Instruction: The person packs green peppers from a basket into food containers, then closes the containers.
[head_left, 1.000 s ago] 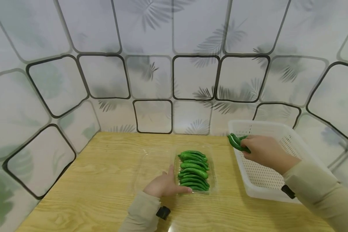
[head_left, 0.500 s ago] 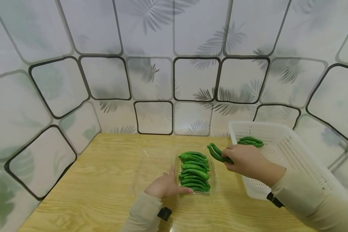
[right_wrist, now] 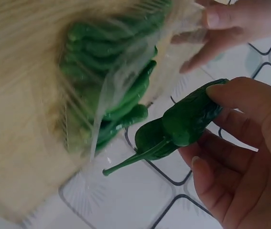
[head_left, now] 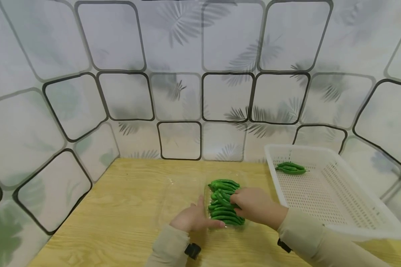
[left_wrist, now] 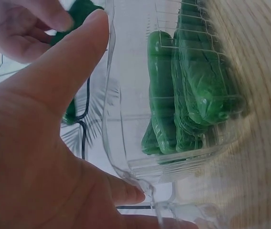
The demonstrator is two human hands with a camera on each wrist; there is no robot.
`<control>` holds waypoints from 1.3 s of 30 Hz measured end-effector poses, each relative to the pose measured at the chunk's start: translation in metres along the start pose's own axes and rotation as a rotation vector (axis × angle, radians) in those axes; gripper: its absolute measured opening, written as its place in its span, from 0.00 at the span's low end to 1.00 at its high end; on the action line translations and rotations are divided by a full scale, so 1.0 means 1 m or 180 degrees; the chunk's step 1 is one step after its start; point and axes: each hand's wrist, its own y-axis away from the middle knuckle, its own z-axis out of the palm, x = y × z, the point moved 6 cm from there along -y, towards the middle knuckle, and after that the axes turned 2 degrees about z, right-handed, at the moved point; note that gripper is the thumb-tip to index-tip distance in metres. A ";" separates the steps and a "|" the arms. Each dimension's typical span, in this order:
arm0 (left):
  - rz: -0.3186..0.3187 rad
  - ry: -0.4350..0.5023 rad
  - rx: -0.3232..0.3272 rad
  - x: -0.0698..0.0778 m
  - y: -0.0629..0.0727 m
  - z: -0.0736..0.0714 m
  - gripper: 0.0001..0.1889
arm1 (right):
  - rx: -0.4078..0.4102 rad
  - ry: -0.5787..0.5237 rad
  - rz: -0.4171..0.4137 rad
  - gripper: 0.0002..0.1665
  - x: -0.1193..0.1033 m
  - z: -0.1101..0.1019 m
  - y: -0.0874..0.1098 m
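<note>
Green chili peppers (head_left: 225, 216) lie in a row inside a clear plastic clamshell box (left_wrist: 130, 102) on the wooden table. With thumb and fingers spread, my left hand (head_left: 195, 218) touches the box's near left corner; its thumb runs along the rim in the left wrist view. My right hand (head_left: 258, 207) is over the box's right side. It pinches a pair of green chili peppers (right_wrist: 180, 119), stems pointing away from the palm in the right wrist view. In the head view that pair overlaps the middle of the row.
The box's transparent lid (head_left: 180, 202) lies folded open to the left. At the right stands a white perforated plastic basket (head_left: 327, 200) with several green peppers (head_left: 290, 168) in its far left corner. A patterned wall (head_left: 180, 141) rises behind the table.
My right hand has carried the peppers left from the basket and down to the box. The left hand has stayed at the box's corner.
</note>
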 end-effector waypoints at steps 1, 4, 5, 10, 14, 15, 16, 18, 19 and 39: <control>0.0004 -0.0009 0.0003 0.000 0.000 0.000 0.65 | -0.0030 0.0012 0.0018 0.13 -0.002 0.004 -0.002; 0.0004 -0.0020 0.0026 0.000 -0.001 0.000 0.64 | -0.0124 0.0057 0.0086 0.12 -0.005 0.015 -0.008; 0.0003 -0.0026 0.0025 0.000 -0.001 0.000 0.64 | -0.0139 0.0092 0.0102 0.11 -0.006 0.018 -0.009; -0.0009 -0.0029 -0.0006 0.000 -0.001 0.001 0.63 | -0.0141 0.0177 0.0170 0.10 -0.006 0.029 -0.013; -0.0002 -0.0056 -0.0013 0.000 -0.001 0.002 0.63 | -0.0061 0.0195 0.0205 0.11 -0.005 0.036 -0.015; 0.0000 -0.0070 -0.0009 0.000 -0.002 0.002 0.63 | -0.0051 0.0189 0.0202 0.11 -0.005 0.039 -0.015; 0.0005 -0.0096 0.0002 0.000 -0.002 0.002 0.63 | -0.0036 0.0191 0.0201 0.11 -0.005 0.041 -0.015; 0.0018 -0.0141 0.0024 0.000 -0.002 0.002 0.63 | -0.0048 0.0188 0.0239 0.11 -0.006 0.045 -0.016; 0.0022 -0.0160 0.0034 0.000 -0.002 0.002 0.63 | -0.0064 0.0182 0.0264 0.12 -0.006 0.048 -0.016; -0.0005 -0.0280 0.0018 0.002 -0.003 0.000 0.63 | 0.0029 0.0006 0.0476 0.15 -0.002 0.065 -0.021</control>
